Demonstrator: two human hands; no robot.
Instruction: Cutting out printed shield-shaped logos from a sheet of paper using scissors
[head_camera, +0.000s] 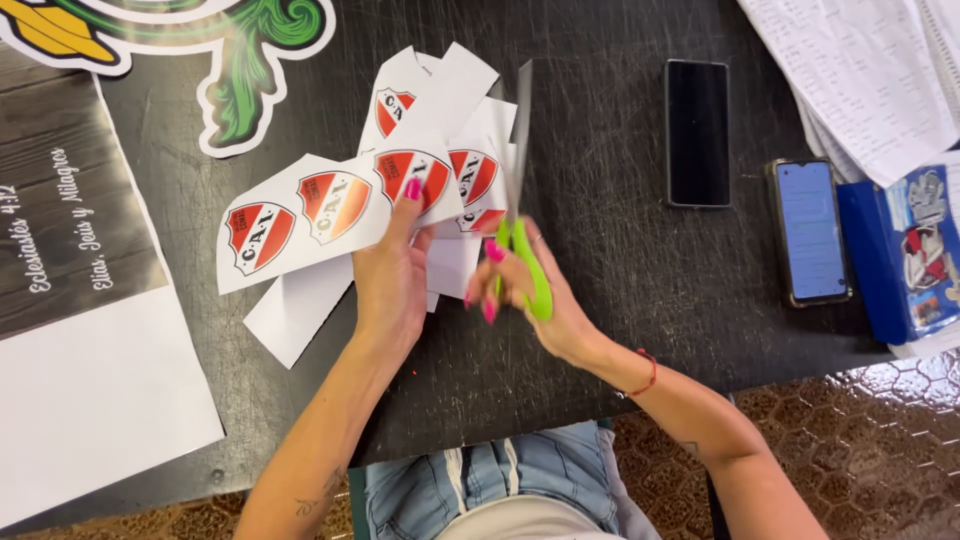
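Left hand (390, 275), pink-nailed, clamped on a white paper sheet printed with red-and-white shield emblems (320, 210), thumb on top near one shield, fingers underneath, holding it slightly raised over the dark, worn tabletop (600, 300). Right hand (530, 290) closed around the lime-green plastic handles of a pair of scissors (520, 190), fingers through the loops, grey blades pointing away from the body and standing upright against the sheet's right-hand edge, beside the shields there. Cannot tell whether the blades are parted or closed. Thin red cord bracelet (645, 375) around the right wrist.

Near the right, a black phone with a dark screen (697, 132) lying flat; just beside it, a second phone with a lit bluish screen (810, 232). Further right, a blue booklet with a cartoon picture (905, 255), partly under white printed pages (860, 75). At the left, a large white sheet with a dark wood-grain print (70, 300); above it, a cut-out sticker of green leaves outlined in white (250, 80)
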